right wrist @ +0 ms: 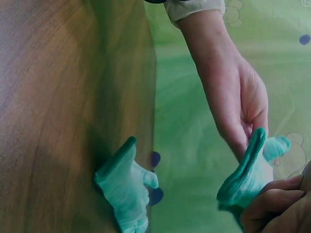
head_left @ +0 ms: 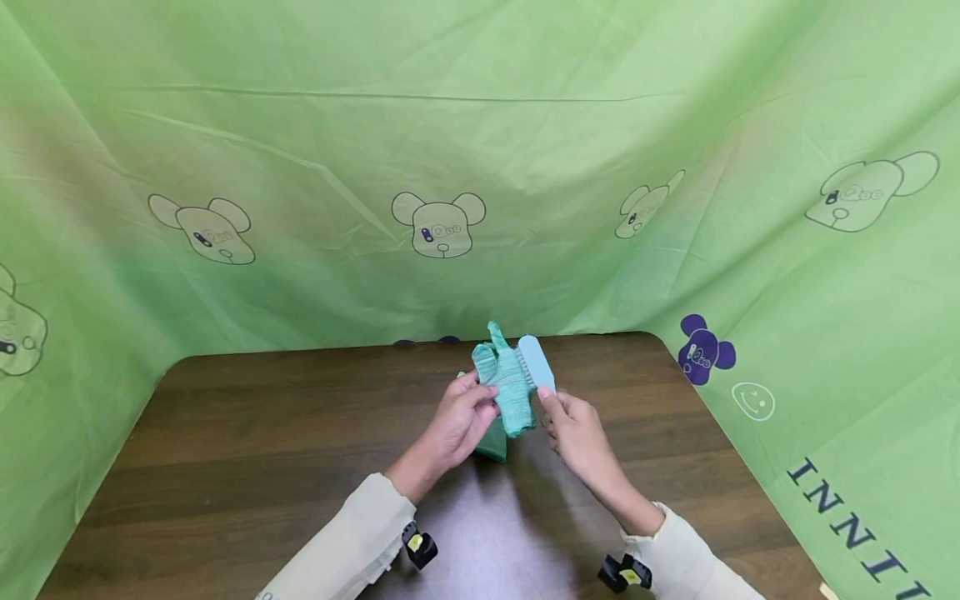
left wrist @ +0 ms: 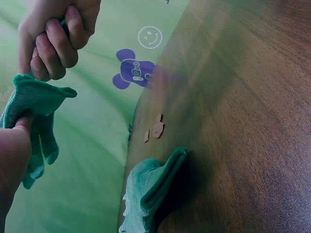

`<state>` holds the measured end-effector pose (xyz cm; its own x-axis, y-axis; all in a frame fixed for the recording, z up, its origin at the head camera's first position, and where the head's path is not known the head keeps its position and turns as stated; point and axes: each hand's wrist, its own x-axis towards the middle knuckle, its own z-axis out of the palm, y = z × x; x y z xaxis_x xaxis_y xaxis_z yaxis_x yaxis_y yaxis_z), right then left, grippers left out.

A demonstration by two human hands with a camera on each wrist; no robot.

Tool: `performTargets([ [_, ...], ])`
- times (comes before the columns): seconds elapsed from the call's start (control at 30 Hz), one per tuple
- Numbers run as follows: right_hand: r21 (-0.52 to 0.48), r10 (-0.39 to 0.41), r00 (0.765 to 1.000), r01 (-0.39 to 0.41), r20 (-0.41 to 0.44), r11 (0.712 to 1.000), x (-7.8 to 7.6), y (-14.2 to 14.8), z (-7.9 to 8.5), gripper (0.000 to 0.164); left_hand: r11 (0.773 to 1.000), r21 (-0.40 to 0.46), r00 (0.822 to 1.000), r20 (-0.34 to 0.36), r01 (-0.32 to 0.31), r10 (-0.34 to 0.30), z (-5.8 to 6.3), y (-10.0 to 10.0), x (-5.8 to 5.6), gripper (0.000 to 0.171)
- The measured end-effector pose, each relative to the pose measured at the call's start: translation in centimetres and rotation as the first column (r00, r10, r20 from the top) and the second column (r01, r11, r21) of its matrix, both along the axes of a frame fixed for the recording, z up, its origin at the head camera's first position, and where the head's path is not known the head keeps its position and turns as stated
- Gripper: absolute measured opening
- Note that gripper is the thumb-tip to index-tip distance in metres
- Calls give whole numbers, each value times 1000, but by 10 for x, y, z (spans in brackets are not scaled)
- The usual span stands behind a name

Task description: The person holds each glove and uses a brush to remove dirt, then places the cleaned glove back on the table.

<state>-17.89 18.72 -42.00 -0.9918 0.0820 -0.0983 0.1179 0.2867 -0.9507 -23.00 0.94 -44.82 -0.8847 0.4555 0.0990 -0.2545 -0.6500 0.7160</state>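
My left hand [head_left: 457, 421] holds up a green knitted glove [head_left: 513, 396], thumb on the near face and fingers behind it. A light blue brush [head_left: 536, 363] is gripped by its handle in my right hand [head_left: 581, 437], its bristles against the glove's right side. Below them, a second green glove [head_left: 492, 443] sits on the table, partly covered by the raised one in the head view. In the left wrist view this second glove [left wrist: 150, 189] shows its cuff opening. The right wrist view has the raised glove [right wrist: 250, 179] between both hands, with the brush hidden there.
A brown wooden table [head_left: 262, 450] lies under the hands. Green cloth [head_left: 315, 150] printed with bear heads hangs behind it and along both sides. Black wrist cameras [head_left: 420, 546] sit at both sleeve cuffs.
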Motion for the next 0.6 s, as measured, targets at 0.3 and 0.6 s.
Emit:
performTargets([
  [0.3,-201,13,994,9,105,980,-3,10,-4,50,1000,-13,1000,26,-10,10,-1,0,1,57],
  [0.6,-396,47,974,46,222,917,-10,19,-8,40,999,-14,999,33,-29,30,-1,2,0,55],
])
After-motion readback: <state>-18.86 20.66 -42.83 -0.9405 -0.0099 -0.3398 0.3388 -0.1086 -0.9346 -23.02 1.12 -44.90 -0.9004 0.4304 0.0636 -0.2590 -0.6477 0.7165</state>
